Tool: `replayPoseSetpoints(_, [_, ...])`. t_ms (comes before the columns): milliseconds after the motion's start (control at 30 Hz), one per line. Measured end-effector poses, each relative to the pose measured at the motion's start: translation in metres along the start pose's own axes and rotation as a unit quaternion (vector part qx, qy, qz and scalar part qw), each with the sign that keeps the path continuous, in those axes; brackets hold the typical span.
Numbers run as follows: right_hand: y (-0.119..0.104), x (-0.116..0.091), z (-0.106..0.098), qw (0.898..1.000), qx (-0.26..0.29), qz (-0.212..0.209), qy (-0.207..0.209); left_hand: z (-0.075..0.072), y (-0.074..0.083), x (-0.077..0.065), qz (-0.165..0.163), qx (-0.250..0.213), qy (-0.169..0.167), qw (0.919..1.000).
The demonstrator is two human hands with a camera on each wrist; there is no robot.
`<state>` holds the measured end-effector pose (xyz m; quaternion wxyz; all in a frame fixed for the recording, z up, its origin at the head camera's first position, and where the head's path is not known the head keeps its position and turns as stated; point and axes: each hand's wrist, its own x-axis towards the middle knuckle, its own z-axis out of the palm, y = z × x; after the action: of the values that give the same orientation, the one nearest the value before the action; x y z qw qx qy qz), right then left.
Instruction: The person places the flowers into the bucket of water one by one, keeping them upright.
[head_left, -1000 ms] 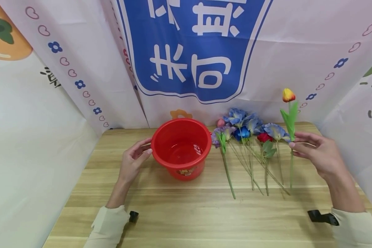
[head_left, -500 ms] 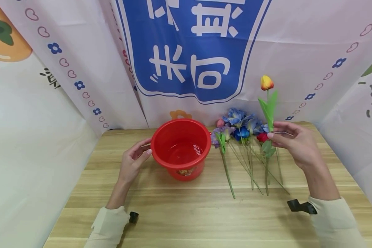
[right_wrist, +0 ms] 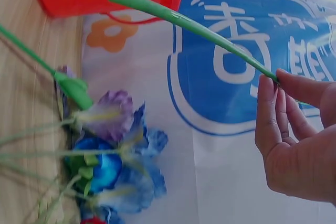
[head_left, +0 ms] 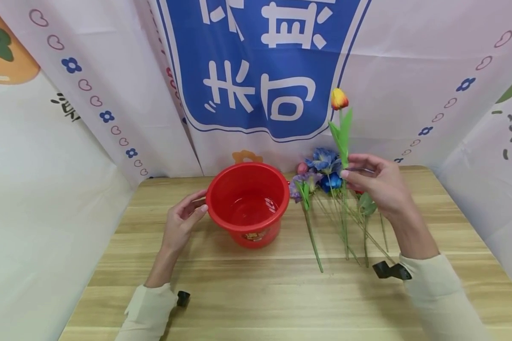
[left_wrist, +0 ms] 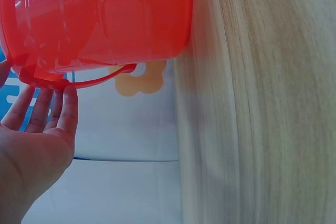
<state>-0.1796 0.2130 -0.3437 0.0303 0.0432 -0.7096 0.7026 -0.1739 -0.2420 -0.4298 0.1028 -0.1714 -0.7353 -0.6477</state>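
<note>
Since the earlier frame, the tulip (head_left: 343,137) is being carried leftward by the right hand (head_left: 379,187), away from the right edge of the tabletop (head_left: 260,293), while the red bucket (head_left: 273,231) is being kept where it was. The tulip is being held upright above the tabletop, near its back edge; its stem is being pinched by the right hand's fingers just below the leaves, apparently so that the lower end is being left free. The bucket is being kept upright near the back edge, left of the middle, and its rim is being touched by the nearly straight, slightly spread fingers of the left hand (head_left: 182,220), probably for steadying. Beneath the tulip, blue flowers (head_left: 323,160), a blue rose (head_left: 331,181) and a purple flower (head_left: 312,179) are being kept with heads toward the back edge and stems toward the front, perhaps for easy picking.
</note>
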Motion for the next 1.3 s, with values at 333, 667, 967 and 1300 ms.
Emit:
replayPoseSetpoints(333, [-0.010,0.009,0.028,1.000,0.011,-0.002,-0.017,-0.001,0.001,0.001,0.004,-0.001,0.001,1.0000])
replayPoseSetpoints(667, [-0.021,0.018,0.057,1.000,0.011,-0.019,-0.009,-0.001,0.001,0.000,-0.001,0.004,0.001,1.0000])
replayPoseSetpoints(967, [-0.029,0.026,0.080,0.998,0.033,-0.053,-0.002,-0.002,-0.002,-0.002,-0.002,0.005,-0.002,1.0000])
replayPoseSetpoints(1300, [-0.041,0.035,0.107,0.994,0.063,-0.084,-0.020,-0.002,-0.001,-0.002,-0.003,0.003,-0.002,1.0000])
